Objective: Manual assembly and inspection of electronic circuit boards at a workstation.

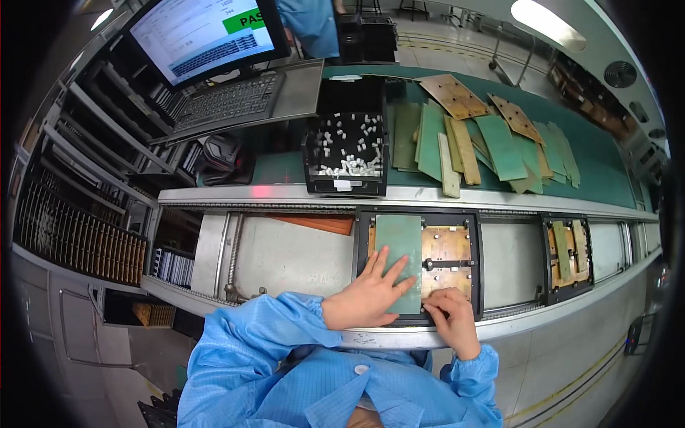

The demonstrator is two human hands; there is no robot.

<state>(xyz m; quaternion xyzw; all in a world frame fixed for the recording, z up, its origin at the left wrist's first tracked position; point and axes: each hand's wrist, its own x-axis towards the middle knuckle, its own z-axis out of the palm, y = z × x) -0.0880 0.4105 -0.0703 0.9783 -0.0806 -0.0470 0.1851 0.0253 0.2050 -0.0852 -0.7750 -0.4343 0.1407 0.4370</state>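
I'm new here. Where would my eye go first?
Probably to the jumbled green and tan boards on the green bench, upper right. Nearer, the left hand lies spread on a green panel over a black-framed fixture, while the right hand is near the panel's lower right corner. At upper left, a monitor glows.

Green panel [398, 239], blue checked sleeves [250, 339]

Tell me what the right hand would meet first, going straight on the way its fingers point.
The right hand would likely meet the green board first, near its lower right corner; whether they touch now is unclear.
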